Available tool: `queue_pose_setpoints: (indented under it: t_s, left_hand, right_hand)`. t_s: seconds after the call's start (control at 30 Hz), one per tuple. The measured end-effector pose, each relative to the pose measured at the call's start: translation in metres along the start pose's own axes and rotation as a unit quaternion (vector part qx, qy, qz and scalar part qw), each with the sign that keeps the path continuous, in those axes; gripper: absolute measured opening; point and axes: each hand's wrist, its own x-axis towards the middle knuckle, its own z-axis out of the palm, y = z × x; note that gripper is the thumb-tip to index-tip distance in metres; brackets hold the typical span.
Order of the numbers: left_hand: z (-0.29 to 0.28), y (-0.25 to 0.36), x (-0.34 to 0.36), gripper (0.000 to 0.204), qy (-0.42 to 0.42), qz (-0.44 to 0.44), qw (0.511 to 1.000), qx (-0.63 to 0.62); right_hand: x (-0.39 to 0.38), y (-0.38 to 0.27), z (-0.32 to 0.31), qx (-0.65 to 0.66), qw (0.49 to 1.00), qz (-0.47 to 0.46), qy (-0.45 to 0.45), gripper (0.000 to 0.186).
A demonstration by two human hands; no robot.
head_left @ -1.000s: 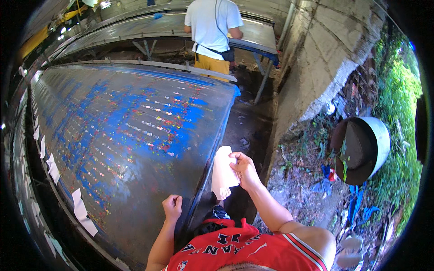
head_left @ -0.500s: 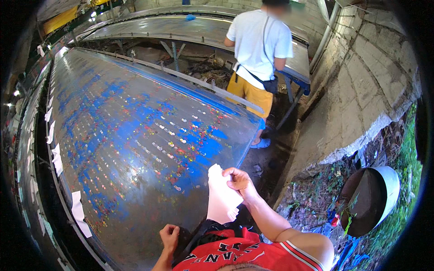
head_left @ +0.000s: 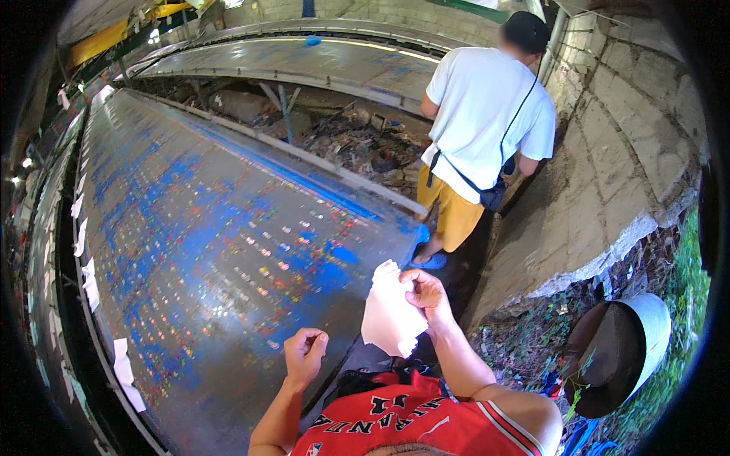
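Note:
My right hand (head_left: 429,301) grips a stack of thin white sheets (head_left: 392,311) by its upper right edge, thumb on top; cloth or paper, I cannot tell. The sheets hang in front of my red jersey, with their layered edges showing at top and bottom. My left hand (head_left: 306,356) is curled closed with the thumb against the fingers, and nothing shows in it. It is held over the near end of a long grey table (head_left: 228,365), apart from the sheets. Blue paint and many small coloured spots cover the table's top.
Ahead on the right, a person (head_left: 490,129) in a white shirt and yellow shorts stands beside a block wall (head_left: 601,167). White pieces (head_left: 125,372) hang along the table's left edge. A second long table (head_left: 251,57) lies beyond. A metal drum (head_left: 620,353) is at the right.
The person in white has moved right and turned toward the wall. My left hand has risen, and my right hand has shifted slightly right with the sheets. The view has shifted a little.

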Motion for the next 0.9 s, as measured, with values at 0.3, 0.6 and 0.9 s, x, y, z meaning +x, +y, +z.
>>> queue_pose_setpoints:
  t_s: [0.3,0.6,0.9]
  left_hand:
    - [0.188,0.059,0.084,0.017,-0.102,0.041,0.991,-0.071]
    - [0.340,0.077,0.169,0.045,-0.102,0.132,0.981,0.099]
    - [0.398,0.065,0.224,0.053,-0.142,0.079,0.982,0.097]
  right_hand:
    - [0.038,-0.082,-0.096,-0.095,0.995,-0.025,-0.006,0.026]
    - [0.077,-0.169,-0.190,-0.212,0.976,-0.052,-0.024,0.025]
    - [0.111,-0.199,-0.254,-0.226,0.973,-0.050,-0.008,0.024]
